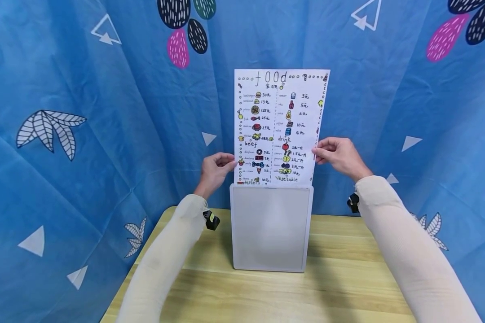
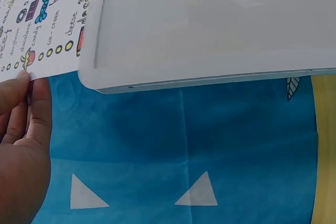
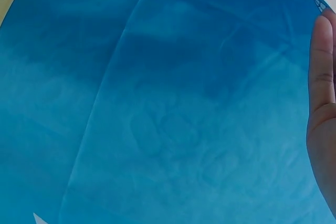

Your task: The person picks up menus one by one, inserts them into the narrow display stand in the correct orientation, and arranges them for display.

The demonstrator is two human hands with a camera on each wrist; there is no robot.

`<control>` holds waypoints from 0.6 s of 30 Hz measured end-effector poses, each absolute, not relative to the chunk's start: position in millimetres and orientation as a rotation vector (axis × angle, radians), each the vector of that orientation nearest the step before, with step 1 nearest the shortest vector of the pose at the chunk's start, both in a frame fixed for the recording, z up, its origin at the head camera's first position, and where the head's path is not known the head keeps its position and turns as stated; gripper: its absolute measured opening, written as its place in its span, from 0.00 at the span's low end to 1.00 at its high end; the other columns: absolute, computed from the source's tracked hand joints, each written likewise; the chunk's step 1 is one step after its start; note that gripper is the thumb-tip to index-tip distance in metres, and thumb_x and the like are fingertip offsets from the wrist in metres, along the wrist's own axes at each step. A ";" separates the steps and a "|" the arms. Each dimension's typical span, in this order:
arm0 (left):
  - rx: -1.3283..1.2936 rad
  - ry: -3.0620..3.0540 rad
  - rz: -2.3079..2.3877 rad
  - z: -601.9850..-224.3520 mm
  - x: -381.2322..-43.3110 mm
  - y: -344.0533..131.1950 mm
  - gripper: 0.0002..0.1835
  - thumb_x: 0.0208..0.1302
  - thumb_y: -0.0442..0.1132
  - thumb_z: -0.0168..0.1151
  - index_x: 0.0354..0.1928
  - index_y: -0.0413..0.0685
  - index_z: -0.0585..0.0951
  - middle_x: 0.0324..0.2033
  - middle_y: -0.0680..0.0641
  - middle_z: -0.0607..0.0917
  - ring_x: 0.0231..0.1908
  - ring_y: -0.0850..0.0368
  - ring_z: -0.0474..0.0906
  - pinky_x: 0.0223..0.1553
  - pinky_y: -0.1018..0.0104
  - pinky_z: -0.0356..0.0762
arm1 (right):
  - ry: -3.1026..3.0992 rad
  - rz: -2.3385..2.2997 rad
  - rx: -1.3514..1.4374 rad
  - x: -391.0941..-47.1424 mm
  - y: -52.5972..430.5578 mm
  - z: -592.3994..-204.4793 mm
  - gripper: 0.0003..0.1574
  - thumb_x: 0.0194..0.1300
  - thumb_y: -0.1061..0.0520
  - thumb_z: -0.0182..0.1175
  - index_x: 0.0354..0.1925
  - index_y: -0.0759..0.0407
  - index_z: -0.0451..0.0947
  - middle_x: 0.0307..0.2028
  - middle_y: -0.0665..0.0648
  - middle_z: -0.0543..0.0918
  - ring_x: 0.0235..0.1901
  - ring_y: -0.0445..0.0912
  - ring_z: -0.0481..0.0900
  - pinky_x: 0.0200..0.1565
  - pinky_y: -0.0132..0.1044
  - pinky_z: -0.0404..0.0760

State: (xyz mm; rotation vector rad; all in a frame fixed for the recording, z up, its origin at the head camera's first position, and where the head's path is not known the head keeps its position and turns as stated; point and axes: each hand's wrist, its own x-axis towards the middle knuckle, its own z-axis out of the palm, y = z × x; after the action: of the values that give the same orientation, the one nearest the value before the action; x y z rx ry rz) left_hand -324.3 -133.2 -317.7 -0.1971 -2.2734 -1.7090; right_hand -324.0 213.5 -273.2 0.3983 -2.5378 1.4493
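A hand-drawn paper menu point(image 1: 275, 130) headed "food", with small coloured pictures and prices, stands upright in the head view. Its lower edge meets the top of a white-framed board point(image 1: 270, 229) that stands on the table. My left hand point(image 1: 216, 170) pinches the menu's left edge low down, thumb in front; the left wrist view shows this hand point(image 2: 26, 114) at the paper's edge beside the board's corner. On the other side my right hand point(image 1: 341, 154) pinches the right edge a little higher. Only part of the right hand point(image 3: 323, 93) shows in the right wrist view.
The board rests on a light wooden table point(image 1: 347, 260). Behind and around the table hangs a blue patterned curtain point(image 1: 105, 112), close behind the menu. A small black camera point(image 1: 211, 220) is worn on the left wrist, another point(image 1: 353, 203) on the right.
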 end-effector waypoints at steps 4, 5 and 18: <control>-0.206 -2.265 -1.737 -319.9 -324.6 -134.0 0.10 0.65 0.32 0.68 0.47 0.37 0.84 0.42 0.40 0.86 0.41 0.50 0.84 0.48 0.60 0.83 | -2.513 1.464 0.423 -325.7 212.9 -275.1 0.18 0.69 0.56 0.64 0.46 0.73 0.80 0.33 0.61 0.86 0.29 0.46 0.86 0.34 0.29 0.84; -0.209 -2.265 -1.741 -320.5 -324.6 -134.3 0.10 0.65 0.32 0.68 0.47 0.37 0.84 0.42 0.40 0.86 0.41 0.50 0.84 0.48 0.58 0.83 | -2.506 1.470 0.427 -326.1 212.5 -275.6 0.18 0.69 0.57 0.64 0.46 0.73 0.80 0.32 0.60 0.86 0.28 0.45 0.85 0.34 0.30 0.84; -0.224 -2.282 -1.776 -325.8 -324.6 -139.4 0.11 0.65 0.32 0.68 0.47 0.37 0.84 0.42 0.40 0.86 0.40 0.49 0.84 0.50 0.52 0.82 | -2.544 1.409 0.420 -324.6 212.3 -279.1 0.16 0.70 0.56 0.64 0.45 0.70 0.82 0.34 0.60 0.86 0.29 0.42 0.85 0.37 0.29 0.84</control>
State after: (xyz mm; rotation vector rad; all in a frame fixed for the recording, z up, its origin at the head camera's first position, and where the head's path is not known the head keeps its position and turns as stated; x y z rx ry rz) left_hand -324.6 -139.4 -325.8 -0.2236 -2.2823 -1.7762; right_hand -324.6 212.3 -279.1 0.4200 -2.5443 1.4093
